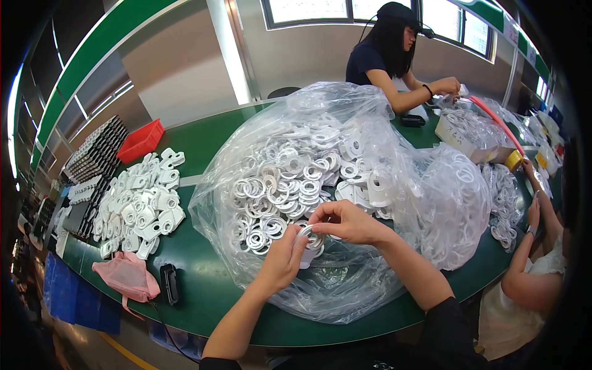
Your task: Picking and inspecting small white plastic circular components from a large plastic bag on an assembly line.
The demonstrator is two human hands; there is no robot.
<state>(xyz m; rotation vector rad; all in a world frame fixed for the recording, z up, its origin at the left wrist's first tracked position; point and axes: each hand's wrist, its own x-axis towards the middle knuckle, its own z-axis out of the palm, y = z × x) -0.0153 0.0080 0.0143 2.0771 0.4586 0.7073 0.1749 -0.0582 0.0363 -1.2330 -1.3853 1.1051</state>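
Note:
Both my hands meet over a big clear plastic bag (333,302) that lies spread open on the green table. My left hand (282,259) grips a white plastic part with a ring (304,233) between thumb and fingers. Fingertips of my right hand (346,223) pinch the same part's ring from the other side. A flat white tab shows below the ring, partly hidden by my fingers. Inside the bag, just beyond my hands, lies a heap of white rings (274,192) mixed with flat white parts that have a round hole (381,190).
Left on the green table (206,296) are a pile of white parts (139,209), stacked dark trays (95,151), a red bin (140,140), a pink pouch (127,275) and a black case (169,283). Bagged rings (456,203) lie right. Co-workers sit across and at right.

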